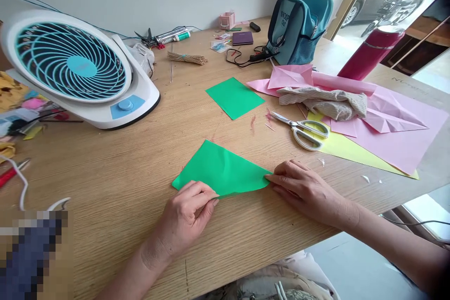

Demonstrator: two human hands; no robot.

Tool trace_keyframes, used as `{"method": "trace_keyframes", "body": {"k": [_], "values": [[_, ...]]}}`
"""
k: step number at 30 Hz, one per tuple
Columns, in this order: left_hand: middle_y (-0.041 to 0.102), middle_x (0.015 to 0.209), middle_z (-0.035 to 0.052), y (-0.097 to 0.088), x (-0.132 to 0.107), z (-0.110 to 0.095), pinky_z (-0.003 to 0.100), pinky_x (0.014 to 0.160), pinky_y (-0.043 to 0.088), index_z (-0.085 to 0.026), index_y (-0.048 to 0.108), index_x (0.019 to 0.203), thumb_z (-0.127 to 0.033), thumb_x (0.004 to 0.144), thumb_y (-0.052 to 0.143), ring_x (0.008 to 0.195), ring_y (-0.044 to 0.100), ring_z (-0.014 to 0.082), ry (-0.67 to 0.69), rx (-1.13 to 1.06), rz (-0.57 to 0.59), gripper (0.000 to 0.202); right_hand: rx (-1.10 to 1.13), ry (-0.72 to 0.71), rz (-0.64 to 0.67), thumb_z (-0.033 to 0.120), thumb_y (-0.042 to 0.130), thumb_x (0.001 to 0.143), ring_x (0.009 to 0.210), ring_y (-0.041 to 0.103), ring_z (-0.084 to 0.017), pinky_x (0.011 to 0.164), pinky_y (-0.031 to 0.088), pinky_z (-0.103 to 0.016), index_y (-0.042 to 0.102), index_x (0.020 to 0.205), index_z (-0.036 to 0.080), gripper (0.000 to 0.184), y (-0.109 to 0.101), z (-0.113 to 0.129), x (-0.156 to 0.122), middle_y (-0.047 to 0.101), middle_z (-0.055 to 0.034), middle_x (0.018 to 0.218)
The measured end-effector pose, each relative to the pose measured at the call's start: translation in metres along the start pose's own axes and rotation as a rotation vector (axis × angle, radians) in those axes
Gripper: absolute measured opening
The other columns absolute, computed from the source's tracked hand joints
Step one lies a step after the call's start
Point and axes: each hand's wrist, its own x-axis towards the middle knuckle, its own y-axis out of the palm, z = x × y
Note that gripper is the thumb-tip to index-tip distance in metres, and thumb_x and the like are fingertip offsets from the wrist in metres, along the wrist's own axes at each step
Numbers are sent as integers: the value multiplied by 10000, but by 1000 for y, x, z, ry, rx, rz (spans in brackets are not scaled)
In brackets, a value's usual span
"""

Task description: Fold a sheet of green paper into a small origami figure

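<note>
A sheet of green paper (221,166) lies on the wooden table in front of me, its near edge slightly curled. My left hand (193,206) pinches that near edge between thumb and fingers. At the sheet's right corner, my right hand (302,187) has its fingers closed on the paper, with the thumb partly hidden. Farther back rests a second green sheet (235,98), flat and untouched. Scissors (300,130) with white handles lie to the right, blades pointing left, partly over yellow paper (358,152).
A white and blue fan (80,65) stands at the left. Pink paper (404,145) and a crumpled cloth (326,101) lie at the right. Behind them are a teal bag (297,28) and a tilted red bottle (372,51). A bundle of thin sticks (188,58) lies farther back.
</note>
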Motion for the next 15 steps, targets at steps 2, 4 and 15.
{"method": "trace_keyframes", "body": {"k": [2,4,15], "values": [[663,805,9,-1,2,1,238,688,459,-185,675,841,-116,974,575,752,590,129,-25,-14,20,180,8,2,-5,160,522,1016,915,600,-230,791,535,-409,644,1333,193,341,1,0,-2,647,-125,1049],[637,762,0,-1,4,0,231,667,437,-185,637,765,-124,977,569,719,572,121,-48,-18,22,230,13,10,-8,149,531,1009,923,598,-233,805,531,-418,639,1342,198,353,2,0,-4,647,-124,1060],[580,689,-27,-3,16,0,220,605,385,-198,590,695,-244,974,552,641,531,105,-333,-63,99,286,119,99,-1,124,567,988,956,607,-215,821,538,-393,647,1310,217,345,3,-1,-4,641,-108,1085]]}}
